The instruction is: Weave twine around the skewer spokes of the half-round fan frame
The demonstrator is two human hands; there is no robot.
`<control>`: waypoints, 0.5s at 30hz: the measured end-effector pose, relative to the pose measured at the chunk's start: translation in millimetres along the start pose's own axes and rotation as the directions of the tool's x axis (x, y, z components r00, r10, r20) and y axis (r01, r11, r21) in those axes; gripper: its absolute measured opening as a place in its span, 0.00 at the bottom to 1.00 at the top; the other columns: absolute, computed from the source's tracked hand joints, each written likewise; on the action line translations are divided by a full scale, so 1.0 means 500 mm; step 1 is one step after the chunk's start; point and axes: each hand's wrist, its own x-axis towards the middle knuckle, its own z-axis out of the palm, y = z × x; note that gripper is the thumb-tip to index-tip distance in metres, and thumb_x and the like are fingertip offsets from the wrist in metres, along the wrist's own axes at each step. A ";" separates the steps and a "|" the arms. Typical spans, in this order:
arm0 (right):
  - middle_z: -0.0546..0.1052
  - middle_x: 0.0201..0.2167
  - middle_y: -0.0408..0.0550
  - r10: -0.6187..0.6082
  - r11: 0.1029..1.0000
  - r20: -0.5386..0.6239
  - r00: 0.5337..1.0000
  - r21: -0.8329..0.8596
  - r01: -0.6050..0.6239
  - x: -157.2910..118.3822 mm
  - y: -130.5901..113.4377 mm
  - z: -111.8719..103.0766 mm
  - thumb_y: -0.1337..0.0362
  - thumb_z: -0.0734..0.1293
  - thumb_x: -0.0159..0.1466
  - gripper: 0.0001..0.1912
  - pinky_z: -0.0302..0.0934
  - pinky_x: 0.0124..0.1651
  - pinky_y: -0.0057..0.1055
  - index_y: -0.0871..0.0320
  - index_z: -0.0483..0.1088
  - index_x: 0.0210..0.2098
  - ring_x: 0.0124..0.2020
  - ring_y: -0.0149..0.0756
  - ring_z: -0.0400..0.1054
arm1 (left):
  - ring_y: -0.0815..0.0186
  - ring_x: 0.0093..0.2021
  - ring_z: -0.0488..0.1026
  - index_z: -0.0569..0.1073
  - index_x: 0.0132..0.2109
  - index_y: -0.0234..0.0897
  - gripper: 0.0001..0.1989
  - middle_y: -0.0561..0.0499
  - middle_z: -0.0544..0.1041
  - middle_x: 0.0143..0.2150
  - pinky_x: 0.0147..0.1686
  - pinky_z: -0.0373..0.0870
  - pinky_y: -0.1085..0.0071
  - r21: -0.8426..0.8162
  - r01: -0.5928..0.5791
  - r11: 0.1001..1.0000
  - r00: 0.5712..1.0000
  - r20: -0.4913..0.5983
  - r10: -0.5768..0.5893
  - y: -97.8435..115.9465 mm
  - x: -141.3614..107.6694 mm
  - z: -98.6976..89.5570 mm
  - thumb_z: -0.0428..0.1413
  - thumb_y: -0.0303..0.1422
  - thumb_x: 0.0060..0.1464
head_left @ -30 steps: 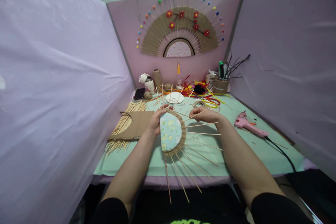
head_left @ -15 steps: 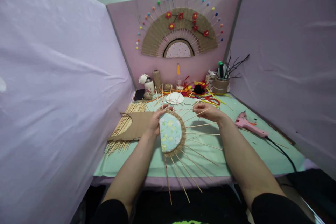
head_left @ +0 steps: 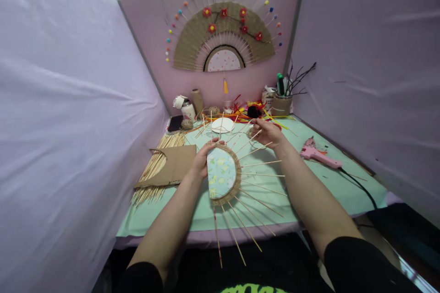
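Observation:
My left hand (head_left: 203,159) grips a half-round fan (head_left: 222,171) near the top of its straight edge, with the thumb along the rim. Pale blue printed fabric covers the fan's middle, and woven twine bands its curved edge. Thin bamboo sticks (head_left: 263,175) radiate from that band to the right, upward and down. Beyond the upper sticks, my right hand (head_left: 270,133) is closed in a pinch on a thin strand of twine (head_left: 250,135), which loops beneath the fingers. The exact grip of the fingertips is too small to make out.
A cardboard piece (head_left: 180,163) lies over a pile of bamboo sticks (head_left: 146,183) on the left. At right rests a pink glue gun (head_left: 321,156) with its cable. A white disc (head_left: 222,124), a phone (head_left: 175,123) and a wrapped pot (head_left: 282,105) sit behind. A finished fan (head_left: 192,41) hangs above.
My right hand has risen and moved slightly away from the fan's rim, drawing the twine up. My left hand keeps its hold on the fan. The whole view has shifted somewhat.

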 end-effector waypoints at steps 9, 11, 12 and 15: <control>0.61 0.19 0.37 0.008 0.992 0.044 0.999 0.129 -0.014 0.001 -0.001 -0.007 0.60 0.72 0.54 0.11 0.59 0.28 0.26 0.56 0.66 0.27 0.21 0.26 0.56 | 0.65 0.36 0.77 0.70 0.44 0.35 0.14 0.50 0.79 0.38 0.41 0.73 0.67 -0.016 0.019 1.000 1.000 -0.010 -0.019 -0.003 -0.002 0.004 0.57 0.25 0.48; 0.60 0.18 0.37 0.063 0.984 0.058 0.996 0.161 -0.071 0.000 -0.001 -0.009 0.61 0.70 0.55 0.11 0.58 0.26 0.25 0.56 0.64 0.25 0.21 0.26 0.57 | 0.65 0.37 0.78 0.70 0.44 0.35 0.13 0.50 0.79 0.38 0.42 0.73 0.67 -0.032 0.007 0.999 1.000 -0.015 -0.007 -0.001 -0.003 0.004 0.57 0.25 0.48; 0.61 0.18 0.37 0.088 0.980 0.060 0.994 0.176 -0.097 -0.001 0.000 -0.008 0.62 0.70 0.55 0.10 0.57 0.25 0.25 0.56 0.63 0.24 0.21 0.26 0.57 | 0.65 0.37 0.78 0.70 0.44 0.35 0.13 0.49 0.79 0.38 0.42 0.73 0.67 -0.041 0.001 0.999 1.000 -0.015 -0.002 0.000 -0.003 0.003 0.56 0.25 0.48; 0.69 0.22 0.40 0.128 0.957 0.068 0.989 0.253 -0.141 -0.005 0.006 0.003 0.66 0.68 0.54 0.08 0.59 0.27 0.25 0.57 0.63 0.23 0.23 0.27 0.61 | 0.64 0.38 0.78 0.70 0.45 0.34 0.13 0.48 0.80 0.39 0.42 0.72 0.67 -0.064 -0.013 0.998 1.000 -0.017 0.012 0.004 -0.004 0.000 0.55 0.25 0.49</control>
